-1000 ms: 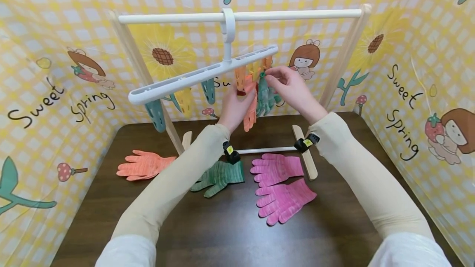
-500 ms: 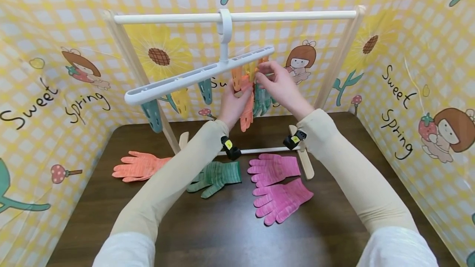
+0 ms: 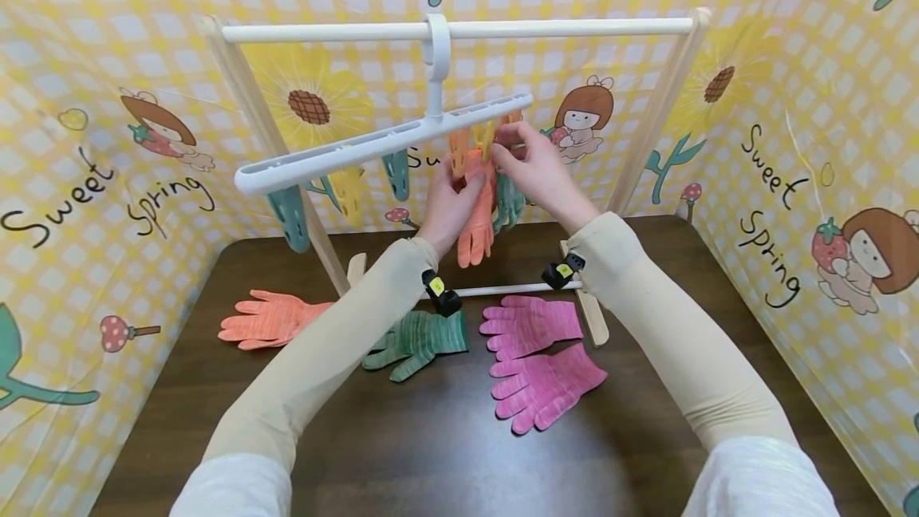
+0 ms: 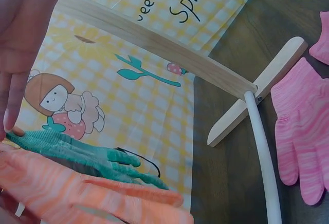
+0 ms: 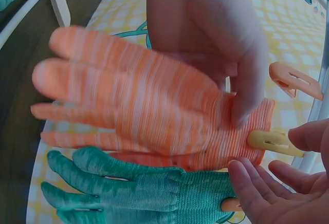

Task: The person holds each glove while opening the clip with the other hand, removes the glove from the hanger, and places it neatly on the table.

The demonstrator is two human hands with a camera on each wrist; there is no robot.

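Note:
My left hand point(image 3: 448, 206) holds the cuff of an orange striped glove point(image 5: 154, 106), its thumb lying across the knit in the right wrist view. A yellow clothespin point(image 5: 264, 140) bites the cuff's end. Around that clothespin my right hand point(image 3: 534, 170) has its thumb and fingers spread apart, with a fingertip at the cuff's lower edge. Just beyond hangs a green glove point(image 5: 139, 193), its cuff in an orange clothespin point(image 5: 230, 204). Another orange clothespin point(image 5: 293, 80) is on the near side of the yellow one. All hang from a tilted grey hanger point(image 3: 345, 156).
The hanger hooks over a white rod point(image 3: 560, 29) on a wooden frame point(image 3: 664, 114). More clothespins, such as a teal one point(image 3: 289, 218), hang on its left half. On the dark table point(image 3: 402, 453) lie an orange glove point(image 3: 269, 320), a green glove point(image 3: 424, 344) and two pink gloves point(image 3: 549, 389).
My right hand has moved left from the green glove's cuff to the yellow clothespin. The orange glove now hangs slightly lower and straighter; my left hand stays at its cuff.

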